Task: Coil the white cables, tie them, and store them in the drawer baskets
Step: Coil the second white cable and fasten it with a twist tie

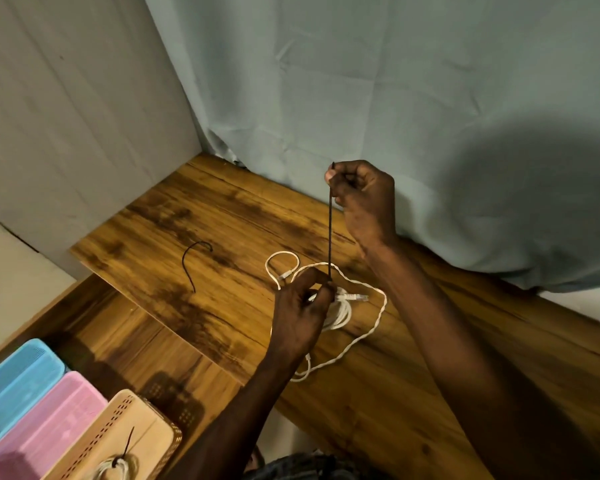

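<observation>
Right hand (362, 192) pinching black tie (330, 233) taut upward, left hand (300, 310) gripping coiled white cable (342, 311) on wooden table (187, 216), 3 baskets (49, 420) lower left

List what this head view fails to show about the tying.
- Knot or lock of the black tie: hidden under the left hand.
- Coiled white cable: partly covered by that hand.
- Tied bundle in the beige basket: cut off by the bottom edge.

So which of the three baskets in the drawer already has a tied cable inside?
The beige basket, nearest the person. A coiled white cable with a black tie lies in it. The pink basket and the blue basket show none.
</observation>
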